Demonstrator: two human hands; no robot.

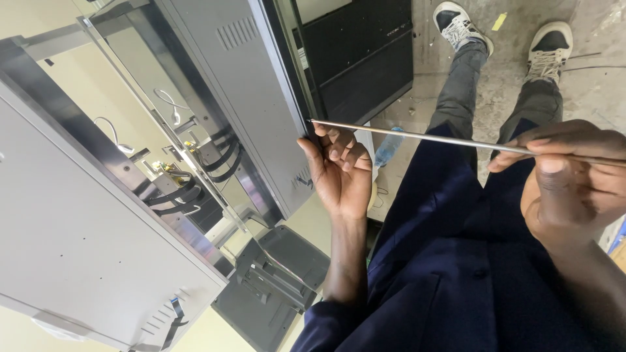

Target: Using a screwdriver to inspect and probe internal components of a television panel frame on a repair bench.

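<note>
Head camera, looking steeply down the wearer's own body.

The single view sat at head height and faced downward and forward, tilted so the concrete floor (593,72) lay at the upper right and the grey metal cabinet (85,234) slanted across the left. It was close to the work: both hands filled the middle and right of the frame at arm's length, the right hand (574,179) nearest the lens, while the wearer's shoes (460,26) showed farther off at the top. No second view shared the scene.
</note>
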